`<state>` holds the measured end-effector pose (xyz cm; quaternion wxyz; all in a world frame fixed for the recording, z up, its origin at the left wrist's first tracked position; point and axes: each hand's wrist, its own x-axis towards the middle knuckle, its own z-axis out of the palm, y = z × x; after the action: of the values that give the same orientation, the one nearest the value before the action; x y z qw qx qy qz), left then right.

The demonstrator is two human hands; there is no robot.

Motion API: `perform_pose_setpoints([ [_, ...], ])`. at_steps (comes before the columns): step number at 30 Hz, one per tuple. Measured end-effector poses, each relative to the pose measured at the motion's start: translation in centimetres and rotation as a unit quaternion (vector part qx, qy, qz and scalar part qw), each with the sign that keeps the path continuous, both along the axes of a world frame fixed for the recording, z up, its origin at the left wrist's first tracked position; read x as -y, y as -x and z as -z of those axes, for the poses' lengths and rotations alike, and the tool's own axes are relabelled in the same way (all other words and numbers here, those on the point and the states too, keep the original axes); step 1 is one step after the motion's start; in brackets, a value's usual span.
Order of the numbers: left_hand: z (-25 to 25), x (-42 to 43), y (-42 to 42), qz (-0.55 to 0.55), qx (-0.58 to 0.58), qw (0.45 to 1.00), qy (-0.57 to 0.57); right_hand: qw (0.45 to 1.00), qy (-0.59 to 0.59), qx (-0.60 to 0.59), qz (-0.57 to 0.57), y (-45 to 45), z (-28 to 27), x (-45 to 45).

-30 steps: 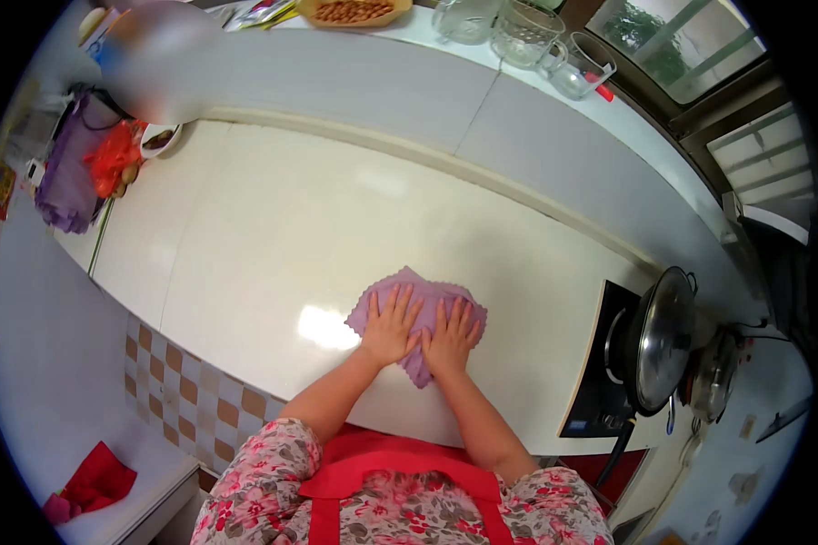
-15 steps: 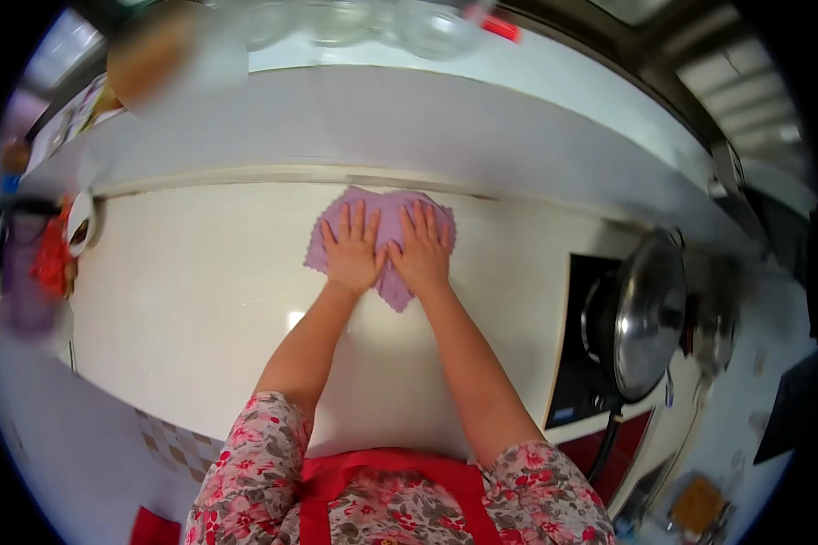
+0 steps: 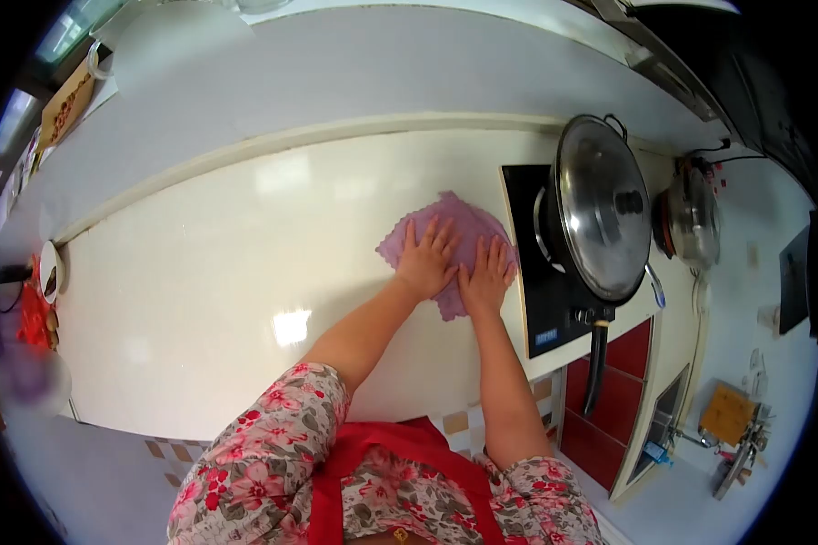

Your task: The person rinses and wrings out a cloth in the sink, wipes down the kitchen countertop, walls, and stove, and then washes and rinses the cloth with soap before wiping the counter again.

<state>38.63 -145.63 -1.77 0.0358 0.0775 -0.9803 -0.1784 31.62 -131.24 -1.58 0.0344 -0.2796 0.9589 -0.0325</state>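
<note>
A purple cloth [image 3: 457,218] with a scalloped edge lies spread on the white countertop [image 3: 209,291]. Pressed flat on its left part is my left hand [image 3: 426,264], fingers stretched out and apart. My right hand [image 3: 484,277] rests palm down on the cloth's right part, fingers also extended, its thumb near the left hand. The cloth's right edge reaches the side of the black cooktop [image 3: 547,329]. Both hands hide the middle of the cloth.
A lidded wok [image 3: 600,227] stands on the cooktop, its black handle [image 3: 596,368] jutting toward me. Behind it is another lidded pot [image 3: 691,218]. A white dish [image 3: 51,271] and a red bag [image 3: 33,313] sit at the far left. A wooden board [image 3: 727,413] shows at right.
Both hands and the purple cloth have slid right and toward me, away from the back ledge and up to the cooktop. The camera view has shifted to the right.
</note>
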Motion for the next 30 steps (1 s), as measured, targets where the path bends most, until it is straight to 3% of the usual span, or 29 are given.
perform_pose_setpoints([
  [10, -0.9, -5.5, -16.3, 0.055, 0.008, 0.998, -0.024, 0.999, 0.010, 0.038, -0.016, -16.1, -0.5, -7.1],
  [17, -0.3, -3.3, -33.8, 0.055, -0.009, 0.997, -0.047, 0.992, 0.006, 0.045, -0.120, -31.4, -0.9, -4.9],
  [23, -1.0, 1.8, -47.4, 0.046, 0.000, 0.998, -0.045, 0.956, -0.002, 0.048, -0.288, -41.9, -0.5, -0.4],
  [30, -1.1, 9.3, -60.8, -0.034, 0.055, 0.997, -0.029, 0.871, 0.009, 0.062, -0.488, -51.1, 0.2, 10.6],
])
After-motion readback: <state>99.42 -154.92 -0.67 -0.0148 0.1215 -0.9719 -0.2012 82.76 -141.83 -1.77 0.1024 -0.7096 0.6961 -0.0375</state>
